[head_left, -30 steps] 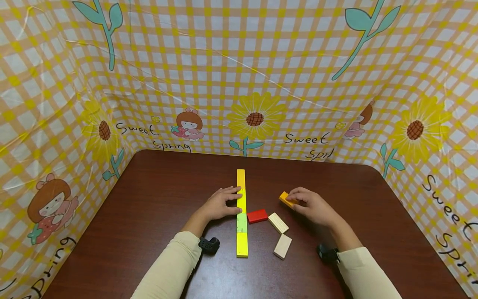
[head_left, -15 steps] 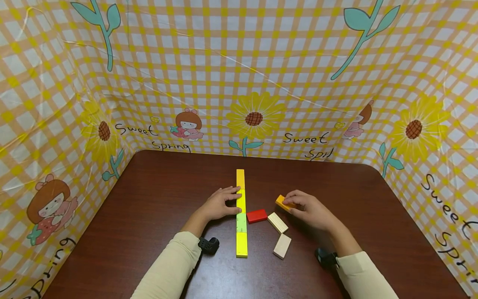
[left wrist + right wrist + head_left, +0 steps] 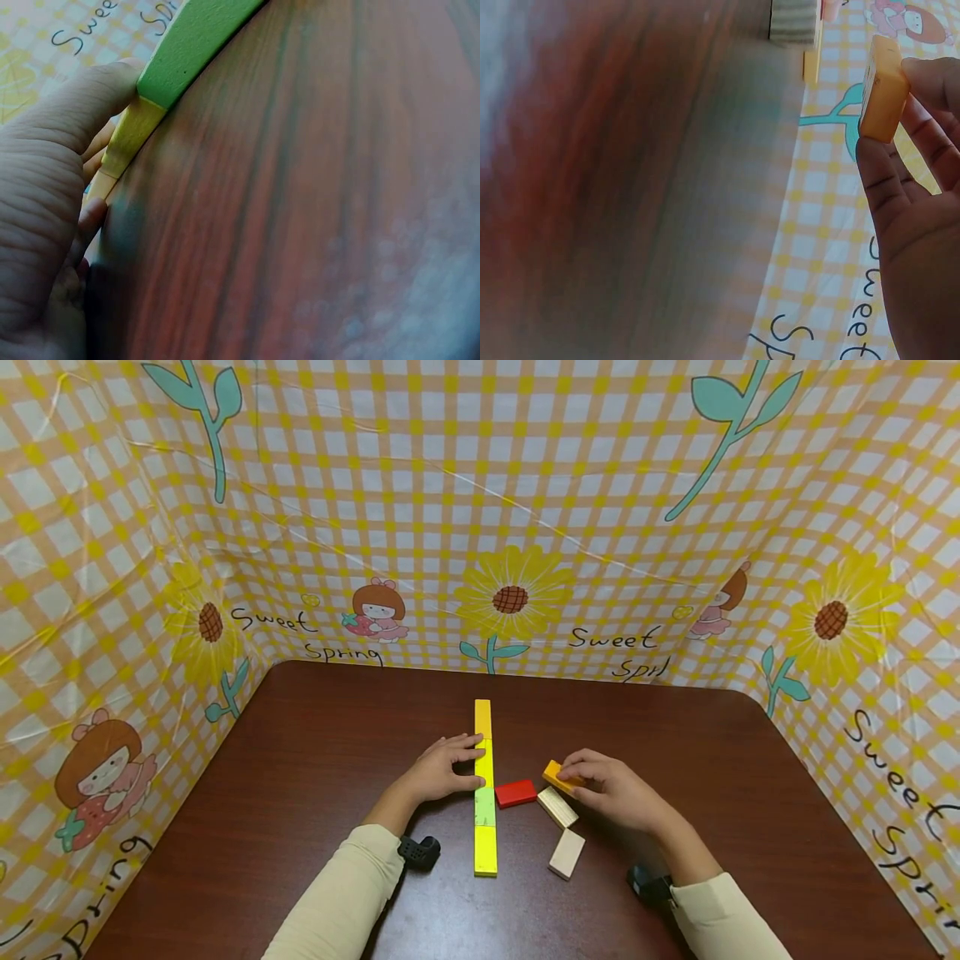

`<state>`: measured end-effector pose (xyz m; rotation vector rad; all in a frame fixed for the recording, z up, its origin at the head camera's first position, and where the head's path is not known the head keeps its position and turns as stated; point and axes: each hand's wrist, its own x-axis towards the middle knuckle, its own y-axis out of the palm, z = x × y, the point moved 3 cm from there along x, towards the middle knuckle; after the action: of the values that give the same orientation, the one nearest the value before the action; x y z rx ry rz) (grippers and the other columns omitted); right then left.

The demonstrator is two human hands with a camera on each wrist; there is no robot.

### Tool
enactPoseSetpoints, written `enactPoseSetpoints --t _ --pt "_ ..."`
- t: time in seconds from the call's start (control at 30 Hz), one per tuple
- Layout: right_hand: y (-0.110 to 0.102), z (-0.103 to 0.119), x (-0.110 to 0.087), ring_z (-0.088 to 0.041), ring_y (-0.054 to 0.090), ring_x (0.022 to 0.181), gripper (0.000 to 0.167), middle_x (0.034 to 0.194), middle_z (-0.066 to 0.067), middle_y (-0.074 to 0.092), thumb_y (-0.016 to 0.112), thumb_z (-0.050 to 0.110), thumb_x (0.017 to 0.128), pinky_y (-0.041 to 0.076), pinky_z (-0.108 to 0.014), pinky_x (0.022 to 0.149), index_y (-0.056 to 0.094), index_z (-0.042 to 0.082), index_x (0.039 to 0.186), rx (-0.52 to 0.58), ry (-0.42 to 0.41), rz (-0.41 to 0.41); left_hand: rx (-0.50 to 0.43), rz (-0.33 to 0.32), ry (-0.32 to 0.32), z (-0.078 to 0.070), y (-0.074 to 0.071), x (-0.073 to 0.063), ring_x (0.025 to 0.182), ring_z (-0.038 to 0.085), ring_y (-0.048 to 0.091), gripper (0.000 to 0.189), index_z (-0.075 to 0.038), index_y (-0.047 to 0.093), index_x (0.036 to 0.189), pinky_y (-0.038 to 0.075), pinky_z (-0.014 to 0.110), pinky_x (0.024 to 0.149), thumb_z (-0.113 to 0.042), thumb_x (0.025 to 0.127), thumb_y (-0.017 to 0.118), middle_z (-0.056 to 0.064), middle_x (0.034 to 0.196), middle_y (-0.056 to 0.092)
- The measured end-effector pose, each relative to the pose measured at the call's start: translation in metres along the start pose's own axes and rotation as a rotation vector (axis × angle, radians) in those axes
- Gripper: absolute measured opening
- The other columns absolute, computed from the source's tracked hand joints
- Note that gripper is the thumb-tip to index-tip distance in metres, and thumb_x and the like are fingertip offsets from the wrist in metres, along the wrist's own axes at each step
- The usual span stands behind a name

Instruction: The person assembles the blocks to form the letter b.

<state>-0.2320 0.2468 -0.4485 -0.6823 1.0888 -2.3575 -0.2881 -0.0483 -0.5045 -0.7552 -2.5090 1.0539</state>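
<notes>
My right hand [image 3: 618, 789] pinches an orange wooden block [image 3: 885, 88] between thumb and fingers; in the right wrist view it appears held above the table. Down the middle of the table runs a straight end-to-end row of blocks: orange-yellow [image 3: 483, 718] at the far end, then bright yellow [image 3: 486, 767], light green [image 3: 484, 807] and yellow [image 3: 485, 850] nearest. My left hand [image 3: 438, 772] rests at the row's left side, fingertips touching the bright yellow block and thumb near the green block [image 3: 187, 56]. Some fingers are hidden in the left wrist view.
A red block [image 3: 516, 792] lies just right of the row. Beside it are a ridged cream block [image 3: 557, 807] and a plain cream block [image 3: 567, 854], set at angles with corners close. Checked cloth [image 3: 510, 485] walls surround the dark brown table [image 3: 337, 718] at back and sides.
My right hand has moved left and slightly nearer with the orange block, toward the ridged cream block and the red one. The left hand and the row have stayed put.
</notes>
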Motion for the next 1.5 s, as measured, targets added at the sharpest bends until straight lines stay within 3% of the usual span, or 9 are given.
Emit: enactPoseSetpoints --t 0.3,0.87,1.2,1.5 --pt "0.007 0.009 -0.002 -0.012 0.059 0.101 0.025 0.115 0.007 0.06 0.072 -0.001 0.088 0.053 -0.027 0.081 0.074 0.014 0.108 0.01 -0.039 0.014 -0.001 0.002 0.002 -0.001 -0.001 0.0 0.147 0.021 0.027 0.058 -0.011 0.058 0.141 0.01 0.048 0.121 -0.034 0.09 0.074 -0.003 0.156 0.039" --pt "0.017 0.034 -0.006 -0.011 0.058 0.103 0.027 0.119 0.009 0.059 0.069 0.003 0.091 0.054 -0.033 0.082 0.072 0.021 0.112 0.062 -0.008 0.129 -0.007 0.007 -0.017 0.002 0.0 0.001 0.148 0.02 0.025 0.059 -0.013 0.057 0.142 0.009 0.047 0.121 -0.037 0.09 0.073 -0.005 0.157 0.037" --pt "0.028 0.044 -0.01 -0.011 0.059 0.101 0.027 0.121 0.007 0.058 0.067 0.002 0.093 0.056 -0.028 0.075 0.072 0.019 0.114 0.104 -0.053 0.192 0.008 0.01 -0.024 0.001 0.001 0.0 0.147 0.02 0.026 0.058 -0.013 0.057 0.142 0.009 0.046 0.121 -0.036 0.09 0.073 -0.006 0.157 0.038" --pt "0.036 0.054 -0.012 -0.011 0.056 0.108 0.024 0.121 0.008 0.058 0.068 0.006 0.093 0.054 -0.031 0.086 0.072 0.019 0.113 0.091 -0.045 0.27 0.001 0.007 -0.022 -0.002 0.0 0.0 0.147 0.021 0.027 0.058 -0.013 0.058 0.141 0.009 0.047 0.121 -0.035 0.09 0.073 -0.004 0.156 0.038"
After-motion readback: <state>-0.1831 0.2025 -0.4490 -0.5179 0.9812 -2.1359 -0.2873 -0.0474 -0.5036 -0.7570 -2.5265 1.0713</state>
